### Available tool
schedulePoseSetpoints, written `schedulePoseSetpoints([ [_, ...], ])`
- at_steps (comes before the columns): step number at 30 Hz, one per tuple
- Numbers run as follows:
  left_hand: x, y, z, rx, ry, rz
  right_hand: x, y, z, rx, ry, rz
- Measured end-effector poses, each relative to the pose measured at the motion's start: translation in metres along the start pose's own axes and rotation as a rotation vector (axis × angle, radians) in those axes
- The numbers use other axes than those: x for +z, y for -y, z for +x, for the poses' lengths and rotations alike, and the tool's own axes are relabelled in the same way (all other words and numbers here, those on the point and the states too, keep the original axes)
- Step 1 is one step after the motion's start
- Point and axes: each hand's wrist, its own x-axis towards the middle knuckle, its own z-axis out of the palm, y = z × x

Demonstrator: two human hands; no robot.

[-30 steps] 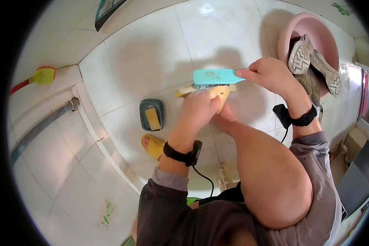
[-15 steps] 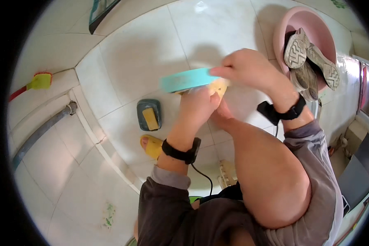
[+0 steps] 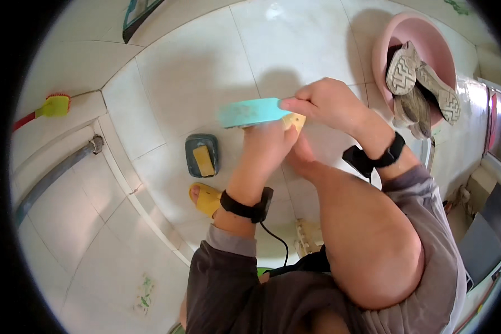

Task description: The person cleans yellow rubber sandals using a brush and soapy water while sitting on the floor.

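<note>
My right hand [image 3: 333, 107] is closed round the handle end of a turquoise scrubbing brush [image 3: 251, 113], whose head points left. Just under the brush, my left hand [image 3: 266, 146] grips a pale yellow slipper [image 3: 296, 121]; hand and brush hide most of it. The brush's bristles face down and are barely visible, so their contact with the slipper is hard to make out. Behind the slipper, my bare right foot [image 3: 301, 158] partly shows. A matching yellow slipper [image 3: 209, 201] is on my other foot, near my left wrist.
A dark soap dish [image 3: 191, 167] holding a yellow soap bar [image 3: 204, 160] lies on the tiles left of my hands. A pink basin [image 3: 379, 44] with dirty shoes [image 3: 403, 72] stands far right. A red-handled green brush [image 3: 54, 106] and a grey pipe [image 3: 55, 181] are at left.
My right hand has shifted slightly down and left, wrist bent differently, and the brush has rolled to show more of its broad back. The left hand keeps its hold on the slipper.
</note>
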Motion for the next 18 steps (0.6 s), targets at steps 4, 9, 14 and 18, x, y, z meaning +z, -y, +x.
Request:
schedulePoseSetpoints([
  [4,-0.012,0.004,-0.005,-0.107,0.159,0.039,0.011,-0.056,0.002,-0.01,-0.045,0.072],
  [9,-0.005,0.012,-0.001,-0.116,0.092,0.007,0.036,-0.019,-0.002,-0.06,-0.067,0.173],
  [14,0.005,0.038,-0.008,-0.081,-0.05,-0.213,0.073,-0.094,-0.003,0.068,-0.13,0.213],
  [18,0.004,0.031,0.002,-0.116,-0.007,-0.364,0.079,-0.061,-0.008,0.08,-0.117,0.288],
])
